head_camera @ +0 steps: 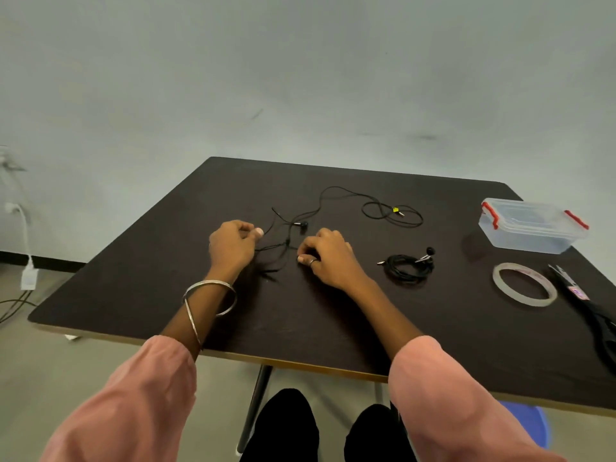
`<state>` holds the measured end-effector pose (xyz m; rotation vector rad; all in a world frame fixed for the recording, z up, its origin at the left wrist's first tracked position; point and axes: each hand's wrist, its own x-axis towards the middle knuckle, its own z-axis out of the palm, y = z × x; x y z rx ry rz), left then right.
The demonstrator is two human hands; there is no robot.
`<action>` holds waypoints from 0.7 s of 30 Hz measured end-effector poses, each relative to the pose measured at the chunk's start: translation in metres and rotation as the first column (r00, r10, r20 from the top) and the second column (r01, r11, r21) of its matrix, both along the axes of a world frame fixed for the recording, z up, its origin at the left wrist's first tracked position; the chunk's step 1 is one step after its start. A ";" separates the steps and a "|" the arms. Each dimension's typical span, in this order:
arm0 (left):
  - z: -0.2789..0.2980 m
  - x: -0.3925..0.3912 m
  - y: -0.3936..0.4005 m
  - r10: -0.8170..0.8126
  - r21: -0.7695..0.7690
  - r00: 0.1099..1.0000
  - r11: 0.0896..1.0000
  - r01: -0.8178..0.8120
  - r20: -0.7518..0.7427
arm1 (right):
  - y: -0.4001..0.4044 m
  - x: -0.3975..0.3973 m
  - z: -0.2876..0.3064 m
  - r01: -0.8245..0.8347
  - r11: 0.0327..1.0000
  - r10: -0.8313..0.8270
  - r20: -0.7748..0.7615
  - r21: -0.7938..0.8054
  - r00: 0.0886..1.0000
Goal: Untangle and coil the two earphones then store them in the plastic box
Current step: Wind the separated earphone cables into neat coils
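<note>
On the bench [300,311], both hands, left [231,246] and right [328,258], each close a pinching grip on the loose black earphone cable [333,191]; coiled earphone [408,266] lies beside.

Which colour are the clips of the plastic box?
Red clips on the plastic box, head view.

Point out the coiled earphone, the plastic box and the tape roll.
coiled earphone [407,268], head view, on the wound cable
plastic box [520,243], head view, on its clear front wall
tape roll [503,284], head view, on its left rim

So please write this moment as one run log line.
left hand: pinches loose black earphone cable | right hand: pinches it | clear plastic box: closed
</note>
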<state>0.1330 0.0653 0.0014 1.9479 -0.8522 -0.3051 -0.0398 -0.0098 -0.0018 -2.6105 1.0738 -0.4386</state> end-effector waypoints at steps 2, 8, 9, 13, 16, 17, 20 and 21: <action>-0.002 0.003 0.001 -0.056 0.080 0.998 0.995 0.055 0.011 | 0.007 -0.003 -0.004 -0.134 0.991 0.132 0.049 0.027 0.990; -0.001 -0.007 -0.001 -0.164 0.228 0.969 0.966 0.121 0.183 | 0.017 -0.037 0.012 -0.370 0.879 0.328 0.184 0.302 0.927; 0.001 -0.008 -0.002 -0.167 0.237 0.971 0.964 0.124 0.172 | 0.014 -0.041 0.014 -0.358 0.865 0.294 0.223 0.350 0.929; 0.002 -0.009 -0.003 -0.204 0.257 0.972 0.951 0.169 0.117 | -0.007 -0.042 0.012 -0.102 0.961 0.031 0.269 0.256 0.963; 0.002 -0.007 -0.002 -0.204 0.191 0.976 0.964 0.187 0.072 | -0.014 -0.024 0.010 -0.076 0.993 0.067 0.097 0.087 0.993; 0.002 -0.006 -0.001 -0.186 0.173 0.980 0.970 0.172 0.067 | -0.013 -0.016 0.010 -0.121 0.991 0.119 0.036 0.050 0.992; 0.005 -0.003 0.002 -0.083 0.138 0.991 0.988 0.068 0.105 | -0.011 0.008 0.010 -0.165 0.986 0.161 -0.152 -0.010 0.975; 0.007 -0.002 0.003 -0.056 0.116 0.989 0.992 0.040 0.135 | -0.012 0.013 0.009 -0.148 0.989 0.143 -0.165 -0.018 0.976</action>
